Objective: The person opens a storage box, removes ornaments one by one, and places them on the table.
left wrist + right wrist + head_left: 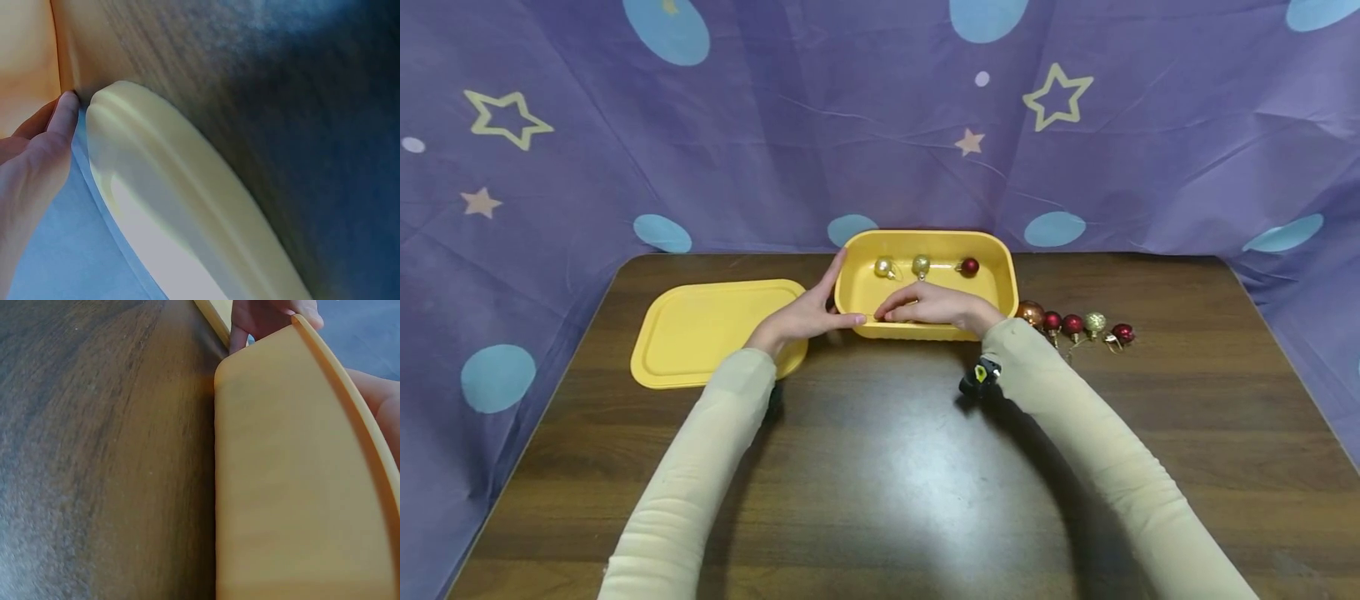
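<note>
A yellow plastic box (927, 332) stands open-topped at the back of the table. My left hand (805, 315) grips its left end, the thumb at the front rim and the fingers along the outer side wall. My right hand (934, 304) reaches over the front wall into the box, fingers bent down near the front left corner. Whatever may be between those fingertips is hidden. Along the back of the box lie a shiny gold bauble (883, 267), a glittery gold bauble (921, 265) and a red bauble (970, 267).
A flat yellow lid (700, 333) lies left of the box, partly under my left wrist. Right of the box, several baubles lie in a row, among them a copper one (1031, 312) and a glittery gold one (1095, 322). A purple curtain (880, 125) hangs behind the table.
</note>
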Tool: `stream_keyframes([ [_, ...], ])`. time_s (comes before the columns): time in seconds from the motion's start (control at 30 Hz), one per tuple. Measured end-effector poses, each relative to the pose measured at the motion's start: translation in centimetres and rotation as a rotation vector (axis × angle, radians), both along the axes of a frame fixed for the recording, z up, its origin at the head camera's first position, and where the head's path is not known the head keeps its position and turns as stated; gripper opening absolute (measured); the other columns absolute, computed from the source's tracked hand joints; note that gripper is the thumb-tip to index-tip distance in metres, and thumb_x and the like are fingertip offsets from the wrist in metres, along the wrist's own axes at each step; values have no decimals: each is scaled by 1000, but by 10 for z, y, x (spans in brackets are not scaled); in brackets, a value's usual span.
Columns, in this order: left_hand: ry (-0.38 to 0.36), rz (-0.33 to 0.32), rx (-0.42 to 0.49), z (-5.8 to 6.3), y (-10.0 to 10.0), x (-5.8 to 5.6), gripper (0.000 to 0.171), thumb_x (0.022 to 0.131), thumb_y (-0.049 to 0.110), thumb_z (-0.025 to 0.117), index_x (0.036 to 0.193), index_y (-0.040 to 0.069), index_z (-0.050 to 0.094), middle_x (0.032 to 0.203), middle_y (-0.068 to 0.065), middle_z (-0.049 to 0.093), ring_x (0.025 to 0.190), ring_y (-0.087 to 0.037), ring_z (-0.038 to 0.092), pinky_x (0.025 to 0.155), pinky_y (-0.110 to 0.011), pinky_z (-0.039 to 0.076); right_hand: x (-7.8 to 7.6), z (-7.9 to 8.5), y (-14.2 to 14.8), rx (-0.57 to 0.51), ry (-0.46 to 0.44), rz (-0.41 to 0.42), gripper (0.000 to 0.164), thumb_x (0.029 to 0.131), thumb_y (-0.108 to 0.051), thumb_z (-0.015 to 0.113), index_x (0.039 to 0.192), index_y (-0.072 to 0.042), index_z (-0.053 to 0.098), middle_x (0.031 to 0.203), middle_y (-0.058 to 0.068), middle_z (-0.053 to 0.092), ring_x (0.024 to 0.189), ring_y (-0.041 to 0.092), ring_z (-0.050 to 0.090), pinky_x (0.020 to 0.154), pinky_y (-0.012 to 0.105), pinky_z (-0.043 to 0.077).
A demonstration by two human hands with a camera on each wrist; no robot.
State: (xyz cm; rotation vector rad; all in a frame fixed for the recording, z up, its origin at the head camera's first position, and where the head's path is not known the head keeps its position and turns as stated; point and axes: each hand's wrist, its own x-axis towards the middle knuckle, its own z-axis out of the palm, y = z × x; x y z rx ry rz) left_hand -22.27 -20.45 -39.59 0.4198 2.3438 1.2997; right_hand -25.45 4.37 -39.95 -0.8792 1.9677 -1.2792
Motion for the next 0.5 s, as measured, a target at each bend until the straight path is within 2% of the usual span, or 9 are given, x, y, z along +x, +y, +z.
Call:
stream_keyframes([
  [0.17,-8,2,-11,2,1,0,109,88,29,72,151,41,-16,160,-6,-7,133,-33,28,104,-47,30,-2,-3,1,-67,2,25,27,91,1,58,116,9,61,112,16,65,106,25,57,96,33,41],
  [0.5,-18,9,6,1,0,0,108,88,29,72,151,42,-15,160,-7,-6,134,-32,25,102,-47,32,-2,2,4,-70,42,-56,27,89,0,63,116,4,62,112,11,65,111,25,56,97,34,42],
])
